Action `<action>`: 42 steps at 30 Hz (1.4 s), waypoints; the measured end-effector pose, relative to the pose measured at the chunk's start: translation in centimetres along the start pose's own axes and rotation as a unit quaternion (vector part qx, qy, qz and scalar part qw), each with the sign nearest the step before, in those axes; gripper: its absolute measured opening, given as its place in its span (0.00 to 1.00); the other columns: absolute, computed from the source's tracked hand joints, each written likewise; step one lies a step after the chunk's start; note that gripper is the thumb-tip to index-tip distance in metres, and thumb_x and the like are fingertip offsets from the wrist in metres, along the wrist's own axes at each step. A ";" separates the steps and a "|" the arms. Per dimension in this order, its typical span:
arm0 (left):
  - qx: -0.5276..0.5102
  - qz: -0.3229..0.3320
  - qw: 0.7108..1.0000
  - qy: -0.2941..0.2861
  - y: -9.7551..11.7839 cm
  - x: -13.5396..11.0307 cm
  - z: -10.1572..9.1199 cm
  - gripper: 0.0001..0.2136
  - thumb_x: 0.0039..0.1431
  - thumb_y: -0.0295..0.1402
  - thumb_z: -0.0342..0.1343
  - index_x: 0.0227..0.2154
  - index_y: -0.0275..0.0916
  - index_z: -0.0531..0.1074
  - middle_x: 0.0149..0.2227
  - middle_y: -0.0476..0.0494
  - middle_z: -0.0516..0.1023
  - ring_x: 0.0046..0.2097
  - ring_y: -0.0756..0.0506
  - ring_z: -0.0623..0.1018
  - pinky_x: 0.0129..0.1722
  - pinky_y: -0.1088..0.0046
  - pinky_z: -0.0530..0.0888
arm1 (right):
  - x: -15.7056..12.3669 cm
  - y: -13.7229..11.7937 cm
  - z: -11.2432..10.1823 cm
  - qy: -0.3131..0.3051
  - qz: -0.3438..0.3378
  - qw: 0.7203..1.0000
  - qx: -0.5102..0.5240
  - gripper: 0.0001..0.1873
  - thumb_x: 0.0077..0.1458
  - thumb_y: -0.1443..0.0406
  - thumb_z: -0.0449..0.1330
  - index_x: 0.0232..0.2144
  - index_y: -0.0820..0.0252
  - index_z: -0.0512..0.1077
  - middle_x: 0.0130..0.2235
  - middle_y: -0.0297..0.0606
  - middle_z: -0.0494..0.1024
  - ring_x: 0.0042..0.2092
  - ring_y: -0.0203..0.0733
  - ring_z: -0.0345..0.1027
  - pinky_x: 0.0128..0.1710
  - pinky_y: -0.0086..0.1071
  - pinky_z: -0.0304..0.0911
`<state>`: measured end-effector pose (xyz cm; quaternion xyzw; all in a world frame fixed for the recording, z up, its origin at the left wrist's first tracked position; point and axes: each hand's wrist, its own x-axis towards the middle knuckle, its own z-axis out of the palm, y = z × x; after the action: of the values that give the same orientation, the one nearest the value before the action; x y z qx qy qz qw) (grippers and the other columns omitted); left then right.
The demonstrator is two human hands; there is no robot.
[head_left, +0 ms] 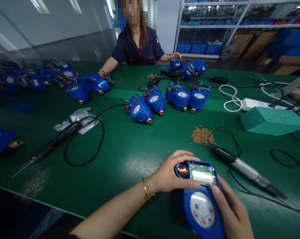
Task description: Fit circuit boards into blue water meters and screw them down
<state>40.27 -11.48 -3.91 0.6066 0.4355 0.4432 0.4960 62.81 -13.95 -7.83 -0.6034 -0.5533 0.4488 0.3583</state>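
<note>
A blue water meter [198, 199] with a white dial and a small display module on top lies on the green table [130, 152] right in front of me. My left hand [171, 172] cups its upper left side, fingers wrapped around the housing. Along the meter's right side rests my right hand [233, 210], with the thumb pressing at the edge between dial and display. A pile of small brass screws [202, 135] sits just beyond, and an electric screwdriver [244, 171] lies to the right of the meter.
Several more blue meters [165, 99] stand mid-table and at the far left [77, 89]. A second black screwdriver [52, 144] with a looped cable lies left. A green box [271, 121] and white power strip [254, 103] are at right. A person across the table handles meters [176, 63].
</note>
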 end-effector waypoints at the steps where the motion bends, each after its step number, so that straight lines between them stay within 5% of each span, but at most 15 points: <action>1: 0.000 -0.001 1.000 -0.001 0.0 0.0 0.2 0.27 0.45 0.40 0.72 0.50 0.43 0.76 0.53 0.40 0.77 0.55 0.38 0.75 0.59 0.57 0.69 | 0.1 0.4 -0.2 -0.004 -0.009 1.000 -0.010 0.35 0.55 0.44 0.61 0.58 0.58 0.72 0.60 0.42 0.70 0.63 0.56 0.62 0.64 0.48 0.59; 10: -0.046 -0.039 0.998 -0.004 -0.6 0.2 0.2 0.28 0.41 0.40 0.73 0.47 0.40 0.75 0.45 0.42 0.78 0.47 0.40 0.77 0.52 0.60 0.72 | 1.1 0.5 -2.1 -0.043 -0.108 0.989 -0.092 0.27 0.60 0.47 0.57 0.53 0.58 0.75 0.56 0.40 0.75 0.57 0.52 0.69 0.55 0.35 0.70; 13: -0.040 -0.043 0.998 -0.007 -0.7 0.3 0.1 0.28 0.40 0.41 0.74 0.46 0.40 0.76 0.44 0.43 0.78 0.45 0.41 0.77 0.50 0.61 0.72 | 4.6 -0.8 -4.3 -0.074 -0.144 0.976 -0.148 0.25 0.65 0.49 0.51 0.50 0.57 0.77 0.52 0.40 0.78 0.53 0.49 0.74 0.51 0.34 0.73; 15: -0.037 -0.047 0.998 -0.010 -0.7 0.3 0.0 0.28 0.39 0.40 0.74 0.47 0.40 0.76 0.44 0.43 0.78 0.45 0.41 0.77 0.50 0.61 0.72 | 8.3 -1.9 -4.9 -0.119 -0.206 0.943 -0.234 0.20 0.62 0.50 0.57 0.47 0.55 0.78 0.46 0.38 0.81 0.46 0.46 0.78 0.46 0.33 0.75; 16: -0.037 -0.048 0.998 -0.010 -0.8 0.3 0.0 0.29 0.39 0.40 0.74 0.47 0.40 0.77 0.44 0.43 0.78 0.45 0.41 0.77 0.50 0.61 0.72 | 10.4 -2.4 -4.7 -0.104 -0.261 0.919 -0.276 0.19 0.60 0.51 0.58 0.42 0.56 0.79 0.44 0.39 0.82 0.45 0.48 0.78 0.45 0.34 0.75; 19: -0.040 -0.045 0.998 -0.002 -0.7 0.3 0.0 0.29 0.38 0.40 0.74 0.47 0.40 0.77 0.44 0.43 0.78 0.45 0.40 0.77 0.51 0.62 0.72 | 15.7 -3.4 -2.0 -0.199 -0.343 0.832 -0.389 0.15 0.64 0.62 0.52 0.38 0.59 0.78 0.40 0.42 0.81 0.42 0.44 0.77 0.42 0.34 0.73; 23: -0.036 -0.044 0.998 0.004 -0.5 0.1 0.0 0.28 0.40 0.40 0.74 0.47 0.41 0.77 0.43 0.44 0.79 0.46 0.41 0.78 0.52 0.62 0.72 | 18.7 -3.3 2.5 -0.238 -0.351 0.794 -0.435 0.12 0.61 0.70 0.51 0.37 0.62 0.76 0.38 0.44 0.79 0.40 0.43 0.75 0.40 0.33 0.69; 27: -0.029 -0.037 0.999 0.008 -0.5 0.0 0.0 0.29 0.40 0.41 0.74 0.48 0.43 0.78 0.44 0.44 0.79 0.44 0.42 0.78 0.51 0.63 0.72 | 19.0 -2.8 4.2 -0.258 -0.341 0.772 -0.470 0.09 0.61 0.74 0.52 0.31 0.65 0.71 0.33 0.39 0.73 0.34 0.38 0.69 0.36 0.31 0.65; 32: -0.037 -0.009 0.999 0.026 -0.9 0.0 0.5 0.29 0.41 0.41 0.74 0.49 0.42 0.78 0.45 0.43 0.79 0.47 0.41 0.78 0.51 0.63 0.72 | 19.0 -4.1 3.7 -0.268 -0.328 0.781 -0.460 0.07 0.58 0.74 0.53 0.29 0.65 0.69 0.30 0.39 0.72 0.32 0.39 0.68 0.34 0.32 0.64; 36: -0.038 0.011 0.998 0.043 -1.2 -0.1 0.8 0.30 0.40 0.42 0.74 0.49 0.39 0.78 0.46 0.39 0.77 0.49 0.40 0.76 0.53 0.63 0.72 | 18.7 -7.1 0.8 -0.262 -0.317 0.811 -0.416 0.09 0.61 0.65 0.53 0.32 0.62 0.71 0.32 0.41 0.76 0.33 0.40 0.72 0.34 0.32 0.66; 39: -0.031 0.006 0.999 0.040 -1.3 -0.1 0.9 0.30 0.40 0.42 0.74 0.49 0.38 0.78 0.44 0.39 0.78 0.46 0.41 0.77 0.50 0.63 0.73 | 17.8 -9.7 -1.4 -0.264 -0.273 0.853 -0.357 0.18 0.61 0.53 0.55 0.37 0.61 0.74 0.37 0.43 0.80 0.37 0.43 0.75 0.37 0.32 0.71; 42: -0.020 0.002 0.999 0.038 -1.3 -0.1 0.8 0.30 0.41 0.42 0.73 0.50 0.40 0.78 0.42 0.41 0.77 0.45 0.42 0.76 0.49 0.63 0.73 | 16.3 -11.5 -2.3 -0.303 -0.153 0.906 -0.252 0.24 0.52 0.46 0.63 0.36 0.61 0.78 0.39 0.46 0.81 0.39 0.46 0.76 0.38 0.34 0.73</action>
<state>40.93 -11.60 -5.27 0.5803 0.4437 0.4758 0.4898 60.69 3.83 1.28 -0.4161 -0.8154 0.3955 0.0740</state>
